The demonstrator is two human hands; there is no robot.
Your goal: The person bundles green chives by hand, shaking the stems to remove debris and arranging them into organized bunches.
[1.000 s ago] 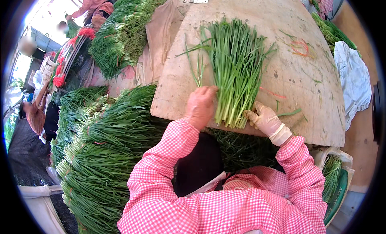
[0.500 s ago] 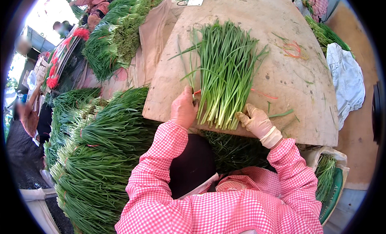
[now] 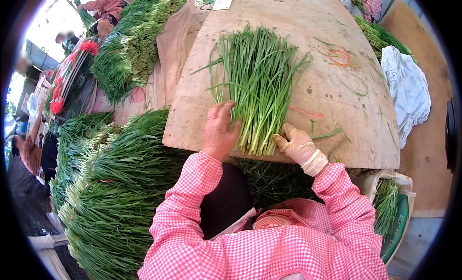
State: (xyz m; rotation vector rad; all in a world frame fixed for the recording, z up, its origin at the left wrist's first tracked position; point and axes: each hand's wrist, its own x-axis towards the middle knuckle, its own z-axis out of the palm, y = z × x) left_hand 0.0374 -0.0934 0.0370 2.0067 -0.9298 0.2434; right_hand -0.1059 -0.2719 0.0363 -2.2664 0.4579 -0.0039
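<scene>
A loose bunch of green garlic chives (image 3: 262,82) lies on the wooden board (image 3: 346,130), leaf tips away from me and pale stem ends near the front edge. My bare left hand (image 3: 221,128) rests against the bunch's left side, its thumb apart from the fingers, which reach over the outer stalks. At the lower right of the bunch, my gloved right hand (image 3: 298,145) has its fingers bent and its thumb against the stem ends. A few thinner stalks lie along the left edge of the bunch.
A red strand (image 3: 304,110) and leaf scraps lie right of the bunch; more red strands (image 3: 340,57) lie farther back. Tied chives (image 3: 125,183) are heaped at my left. A white cloth (image 3: 404,87) hangs at the board's right. A co-worker (image 3: 103,10) sits at the far left.
My left hand has loosened from the thin stalks it pinched and laid its fingers against the bunch. Those stalks sit closer to the bunch. My right hand stays by the stem ends.
</scene>
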